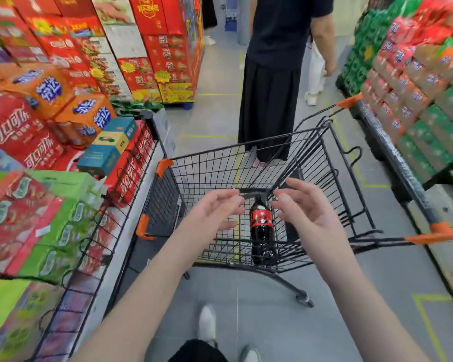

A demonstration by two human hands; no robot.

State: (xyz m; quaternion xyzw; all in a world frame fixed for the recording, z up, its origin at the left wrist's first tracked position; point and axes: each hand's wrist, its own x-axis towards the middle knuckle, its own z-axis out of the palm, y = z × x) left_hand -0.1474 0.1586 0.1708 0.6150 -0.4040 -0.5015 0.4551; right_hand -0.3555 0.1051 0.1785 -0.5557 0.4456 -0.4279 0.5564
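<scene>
Head view looks down on a dark cola bottle [261,226] with a red label, which lies on its side on the wire floor of the shopping cart [164,165], close to the near end of the basket. Its long axis runs away from the person, a little tilted in the picture: the neck points to the far side and the base points back toward the person. The bottle is below the two hands and between them, so a reach for it must go downward and slightly forward. Left hand [212,207] and right hand [305,207] hover above the basket with palms turned to each other, fingers spread and relaxed; both are released, they hold nothing and touch nothing. The fingertips of the right hand seem a bit nearer to the neck of the bottle, but the difference is small. Beyond the cart another person [270,100] in dark clothes stands in the aisle, and stacked drink boxes [24,131] fill the left side
</scene>
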